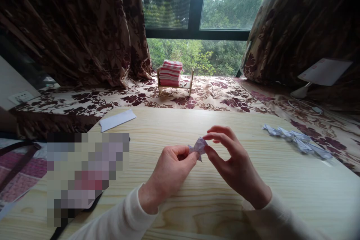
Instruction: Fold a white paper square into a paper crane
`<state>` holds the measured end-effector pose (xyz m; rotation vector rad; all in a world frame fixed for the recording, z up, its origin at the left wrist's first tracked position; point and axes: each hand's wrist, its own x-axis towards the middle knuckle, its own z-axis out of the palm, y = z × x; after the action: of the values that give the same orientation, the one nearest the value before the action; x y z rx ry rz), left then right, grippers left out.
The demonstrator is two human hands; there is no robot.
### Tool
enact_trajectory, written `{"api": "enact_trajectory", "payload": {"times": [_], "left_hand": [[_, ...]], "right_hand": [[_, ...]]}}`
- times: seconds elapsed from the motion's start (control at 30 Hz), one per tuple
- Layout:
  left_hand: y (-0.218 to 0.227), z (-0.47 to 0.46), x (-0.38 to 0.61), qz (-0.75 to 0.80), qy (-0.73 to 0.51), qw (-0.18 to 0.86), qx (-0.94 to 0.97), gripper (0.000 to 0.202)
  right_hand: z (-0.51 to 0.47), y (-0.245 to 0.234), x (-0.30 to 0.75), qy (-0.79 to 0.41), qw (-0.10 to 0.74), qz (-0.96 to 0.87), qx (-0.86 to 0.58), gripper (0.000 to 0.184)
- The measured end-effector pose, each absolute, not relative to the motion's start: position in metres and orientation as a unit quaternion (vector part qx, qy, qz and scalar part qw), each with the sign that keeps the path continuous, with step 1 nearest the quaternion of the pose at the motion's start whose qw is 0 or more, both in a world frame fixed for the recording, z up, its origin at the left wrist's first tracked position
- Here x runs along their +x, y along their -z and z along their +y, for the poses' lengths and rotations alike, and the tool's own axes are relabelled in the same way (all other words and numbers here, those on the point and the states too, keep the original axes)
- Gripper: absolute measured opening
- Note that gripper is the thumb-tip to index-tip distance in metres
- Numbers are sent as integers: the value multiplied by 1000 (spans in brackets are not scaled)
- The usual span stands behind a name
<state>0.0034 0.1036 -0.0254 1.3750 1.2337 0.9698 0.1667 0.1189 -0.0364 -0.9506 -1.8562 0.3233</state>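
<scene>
A small white origami piece [200, 145] with pointed corners is held up over the wooden table [197, 210]. My left hand [170, 172] pinches its lower left part between thumb and fingers. Across from it, my right hand [234, 163] has its thumb and index fingertip closed on the right edge of the paper, with the other fingers curved above. Fingers hide parts of the folds. Toward the right side of the table lies a row of several similar folded paper pieces [298, 140].
A white strip of paper [118, 120] lies at the table's far left edge. Below it is a pixelated area. Beyond the table, a small wooden rack [192, 82] holds folded pink-and-white cloths [170, 73] on the patterned ledge. A white lamp [324, 71] stands at right.
</scene>
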Motion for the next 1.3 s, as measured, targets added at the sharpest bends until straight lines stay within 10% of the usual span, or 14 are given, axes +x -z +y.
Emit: {"api": "enact_trajectory", "payload": {"times": [1.3], "left_hand": [[22, 103, 6, 477, -421, 567, 523, 22]], "right_hand": [[116, 28, 174, 56, 392, -861, -319, 16]]}}
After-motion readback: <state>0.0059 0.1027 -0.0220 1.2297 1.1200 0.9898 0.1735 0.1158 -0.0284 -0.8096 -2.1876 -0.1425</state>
